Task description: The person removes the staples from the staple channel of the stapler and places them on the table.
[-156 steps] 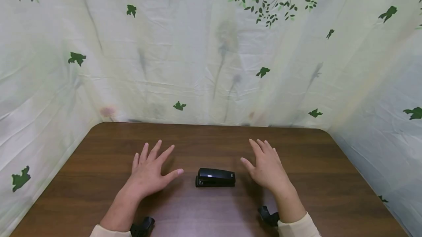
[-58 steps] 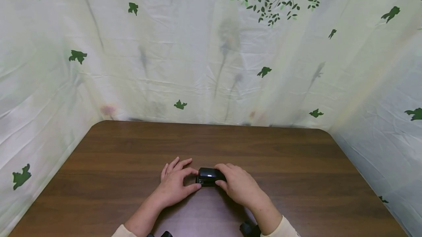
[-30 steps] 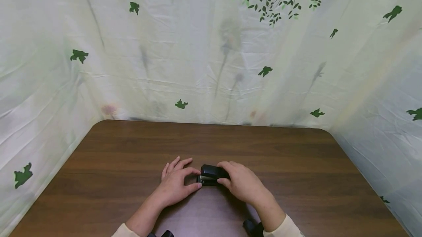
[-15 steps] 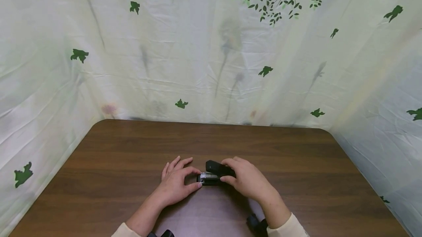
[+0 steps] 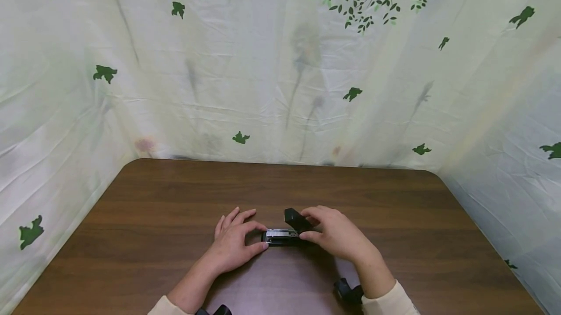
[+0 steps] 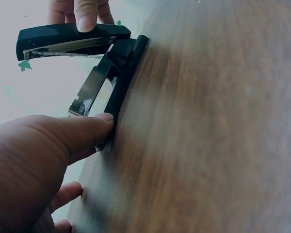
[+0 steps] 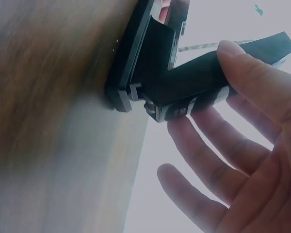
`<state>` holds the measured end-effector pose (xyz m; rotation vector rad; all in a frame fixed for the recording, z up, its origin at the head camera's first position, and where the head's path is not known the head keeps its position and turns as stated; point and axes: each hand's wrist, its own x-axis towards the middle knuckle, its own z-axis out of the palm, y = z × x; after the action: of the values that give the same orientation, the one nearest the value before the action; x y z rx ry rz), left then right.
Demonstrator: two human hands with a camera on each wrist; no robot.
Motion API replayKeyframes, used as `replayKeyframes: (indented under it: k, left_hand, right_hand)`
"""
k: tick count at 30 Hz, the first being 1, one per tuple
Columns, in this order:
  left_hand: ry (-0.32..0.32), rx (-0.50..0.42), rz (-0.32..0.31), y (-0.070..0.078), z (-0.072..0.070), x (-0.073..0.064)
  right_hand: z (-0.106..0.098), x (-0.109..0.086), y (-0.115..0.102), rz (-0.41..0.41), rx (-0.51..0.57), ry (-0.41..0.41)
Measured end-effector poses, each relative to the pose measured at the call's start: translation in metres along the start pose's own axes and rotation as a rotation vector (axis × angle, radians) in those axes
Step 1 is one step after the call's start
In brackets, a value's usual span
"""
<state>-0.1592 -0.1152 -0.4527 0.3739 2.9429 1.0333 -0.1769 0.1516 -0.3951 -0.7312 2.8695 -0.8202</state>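
Observation:
A black stapler lies on the brown table with its top cover swung up from the base, baring the metal staple channel and a thin spring. My left hand pinches the front end of the base between thumb and forefinger, its other fingers spread on the table side. At the hinge end, my right hand grips the raised cover between thumb and fingers, as the right wrist view shows closely. Whether staples sit in the channel, I cannot tell.
The wooden table has rounded far corners. White cloth with green leaf prints hangs behind it and along both sides. Black wrist devices are worn near both cream sleeves.
Both hands came in from apart and took hold of the stapler. The right hand has lifted the cover up and to the right, while the left keeps the base in place.

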Motion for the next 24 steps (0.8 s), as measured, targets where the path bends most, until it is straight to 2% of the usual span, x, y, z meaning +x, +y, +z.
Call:
replayKeyframes:
  k: [24]
  left_hand:
    - [-0.012, -0.013, -0.010, -0.0003, -0.0002, 0.0002]
  right_hand:
    - [-0.0091, -0.0014, 0.0086, 0.049, 0.150, -0.051]
